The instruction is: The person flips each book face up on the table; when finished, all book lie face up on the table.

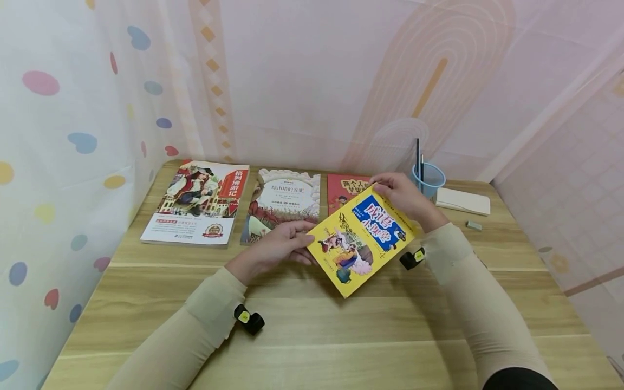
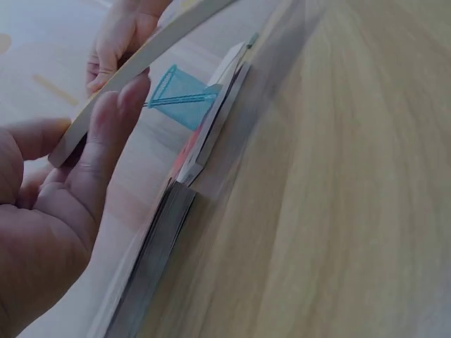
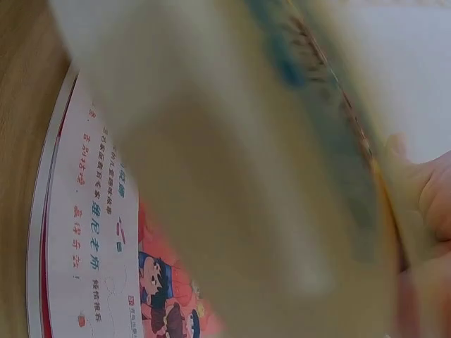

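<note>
A yellow picture book (image 1: 361,240) is held tilted above the wooden worktop (image 1: 312,330). The left hand (image 1: 278,246) pinches its 9 o'clock corner, fingers (image 2: 106,141) pressed together beneath. The right hand (image 1: 401,196) grips its 12 o'clock corner, fingers curled. Beyond lie three books; the red one (image 1: 343,189) partly covered, a blue pen cup (image 1: 429,181) at 1 o'clock

Glossy paper cover on the yellow book (image 1: 361,241); matt light wood-grain table (image 1: 312,336); translucent blue plastic pen cup (image 1: 429,180)
</note>
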Tool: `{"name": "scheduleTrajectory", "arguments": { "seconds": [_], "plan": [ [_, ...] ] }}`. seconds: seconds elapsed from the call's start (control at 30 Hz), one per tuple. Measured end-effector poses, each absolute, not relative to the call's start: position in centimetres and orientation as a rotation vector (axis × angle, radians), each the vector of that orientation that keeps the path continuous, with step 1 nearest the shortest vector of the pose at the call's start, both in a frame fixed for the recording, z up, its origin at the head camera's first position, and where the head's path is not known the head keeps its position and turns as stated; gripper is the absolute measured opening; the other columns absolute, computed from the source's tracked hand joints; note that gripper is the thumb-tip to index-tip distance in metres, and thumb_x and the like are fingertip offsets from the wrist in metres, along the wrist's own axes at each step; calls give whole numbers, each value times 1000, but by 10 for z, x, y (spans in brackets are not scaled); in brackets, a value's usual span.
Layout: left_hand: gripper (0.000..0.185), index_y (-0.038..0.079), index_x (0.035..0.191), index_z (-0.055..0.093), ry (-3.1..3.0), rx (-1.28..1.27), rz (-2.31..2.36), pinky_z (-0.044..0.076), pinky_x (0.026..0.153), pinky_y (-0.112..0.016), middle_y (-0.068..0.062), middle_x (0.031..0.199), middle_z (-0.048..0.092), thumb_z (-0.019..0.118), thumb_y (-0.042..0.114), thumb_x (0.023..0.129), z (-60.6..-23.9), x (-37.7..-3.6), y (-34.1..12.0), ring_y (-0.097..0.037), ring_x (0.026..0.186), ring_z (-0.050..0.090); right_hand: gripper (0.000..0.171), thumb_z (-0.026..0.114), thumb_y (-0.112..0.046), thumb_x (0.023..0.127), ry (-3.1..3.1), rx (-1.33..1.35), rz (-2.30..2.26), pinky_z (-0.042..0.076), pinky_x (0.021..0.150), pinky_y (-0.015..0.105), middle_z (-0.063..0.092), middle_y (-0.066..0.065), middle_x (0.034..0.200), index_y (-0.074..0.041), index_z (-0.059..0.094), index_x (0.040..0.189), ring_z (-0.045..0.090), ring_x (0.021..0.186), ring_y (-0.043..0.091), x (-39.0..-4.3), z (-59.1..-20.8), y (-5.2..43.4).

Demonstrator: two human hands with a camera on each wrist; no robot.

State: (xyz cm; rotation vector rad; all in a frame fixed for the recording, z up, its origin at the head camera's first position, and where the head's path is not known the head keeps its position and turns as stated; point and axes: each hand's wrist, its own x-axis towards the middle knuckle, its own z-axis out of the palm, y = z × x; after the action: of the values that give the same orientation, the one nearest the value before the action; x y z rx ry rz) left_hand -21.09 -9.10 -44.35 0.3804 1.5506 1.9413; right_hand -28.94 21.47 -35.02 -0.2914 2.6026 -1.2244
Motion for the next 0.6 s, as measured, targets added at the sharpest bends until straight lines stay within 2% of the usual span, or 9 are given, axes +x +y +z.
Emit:
{"name": "scheduleTrajectory", "arguments": {
  "seconds": [0.3, 0.4, 0.6],
  "plan": [
    [45, -6, 149, 42, 1554, 357, 2059, 61, 77, -32, -24, 117, 69, 50, 10, 108, -447, -212, -91, -22, 81, 74, 42, 47, -29, 109, 2561, -249, -1274, 56, 74, 27, 66, 17, 114, -3, 58, 140, 65, 87, 20, -288, -347, 228],
    [45, -5, 150, 42, 1545, 322, 2136, 61, 77, -31, -24, 121, 68, 48, 10, 108, -447, -214, -93, -21, 81, 75, 46, 46, -30, 110, 2518, -271, -1264, 57, 74, 28, 68, 15, 110, 1, 55, 142, 66, 86, 19, -288, -347, 238],
    [44, -5, 151, 41, 1511, 213, 2254, 61, 77, -28, -24, 127, 66, 46, 9, 109, -447, -218, -97, -18, 85, 75, 49, 46, -29, 110, 2381, -273, -1369, 61, 75, 35, 73, 10, 105, 8, 51, 141, 72, 86, 24, -285, -350, 253]
  ]
}}
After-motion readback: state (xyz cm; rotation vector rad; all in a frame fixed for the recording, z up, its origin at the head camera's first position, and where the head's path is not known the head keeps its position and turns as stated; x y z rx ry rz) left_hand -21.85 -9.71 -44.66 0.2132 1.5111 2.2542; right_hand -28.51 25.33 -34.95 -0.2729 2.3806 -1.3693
